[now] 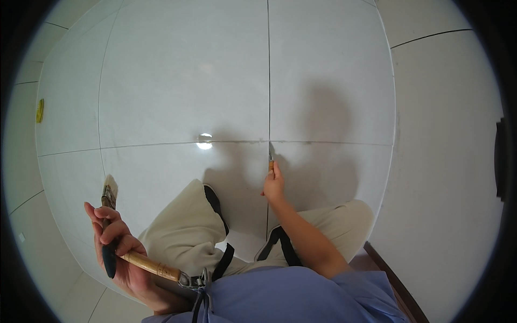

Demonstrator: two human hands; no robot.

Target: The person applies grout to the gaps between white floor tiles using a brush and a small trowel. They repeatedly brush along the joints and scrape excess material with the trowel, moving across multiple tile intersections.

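My right hand [274, 185] grips the short wooden handle of a small metal-bladed tool [271, 155], whose tip lies at the crossing of two joints between pale floor tiles [181, 89]. At the lower left, my left hand [121, 242] is closed around two tools. One is a paintbrush [110, 191] with pale bristles pointing away from me and a dark handle end. The other has a turned wooden handle [153, 265] with a metal fitting at its end, near my waist; its exact kind cannot be told.
My bent knees in light trousers [181, 226] flank the near tile joint. A yellow coiled item [40, 111] lies at the far left edge of the floor. Walls rise on both sides, with a dark object [500, 159] on the right one. Dark brown trim [398, 282] runs at lower right.
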